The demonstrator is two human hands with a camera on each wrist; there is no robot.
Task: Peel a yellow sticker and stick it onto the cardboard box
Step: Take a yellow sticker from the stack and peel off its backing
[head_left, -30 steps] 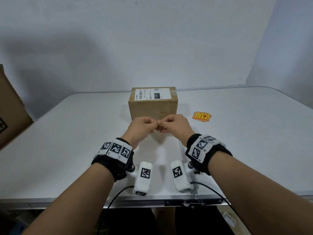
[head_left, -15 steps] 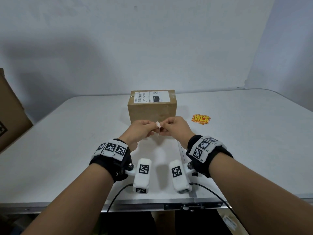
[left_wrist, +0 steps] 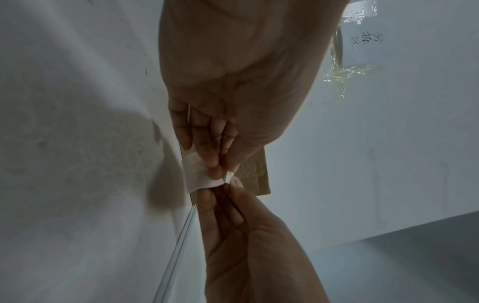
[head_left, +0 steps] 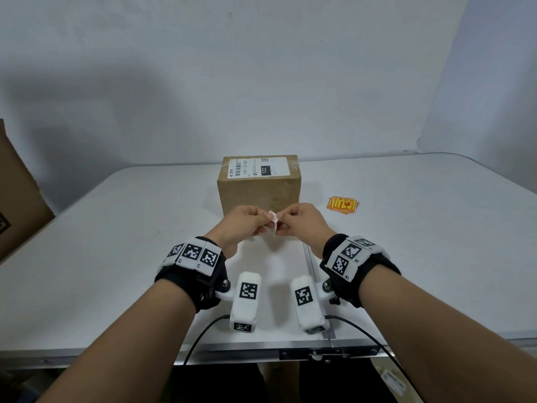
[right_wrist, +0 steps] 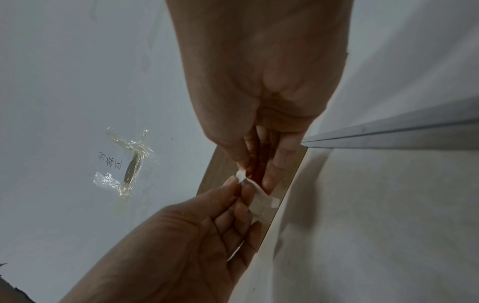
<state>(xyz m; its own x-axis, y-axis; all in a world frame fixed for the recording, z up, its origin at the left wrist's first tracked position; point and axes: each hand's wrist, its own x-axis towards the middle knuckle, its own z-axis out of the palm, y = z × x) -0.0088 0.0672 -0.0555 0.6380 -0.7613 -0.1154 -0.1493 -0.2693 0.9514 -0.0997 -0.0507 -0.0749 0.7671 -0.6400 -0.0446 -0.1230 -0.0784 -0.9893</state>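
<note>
A brown cardboard box (head_left: 258, 193) with a white shipping label on top stands at the middle of the table. Just in front of it, above the table, both hands hold one sticker (head_left: 272, 221) that shows its white back. My left hand (head_left: 261, 223) pinches the white backing sheet (left_wrist: 197, 174) between thumb and fingers. My right hand (head_left: 283, 225) pinches a lifted corner (left_wrist: 228, 175). In the right wrist view a reddish strip (right_wrist: 259, 170) shows between the right thumb and finger. The sticker's yellow face is mostly hidden.
A small stack of yellow-and-red stickers (head_left: 343, 204) lies on the white table (head_left: 406, 257) to the right of the box. A large cardboard piece (head_left: 17, 193) leans at the far left. A metal rail runs along the table's front edge (head_left: 261, 349).
The fingertips were pressed together a second ago. A white flap now shows between them, and the hands have drawn slightly apart.
</note>
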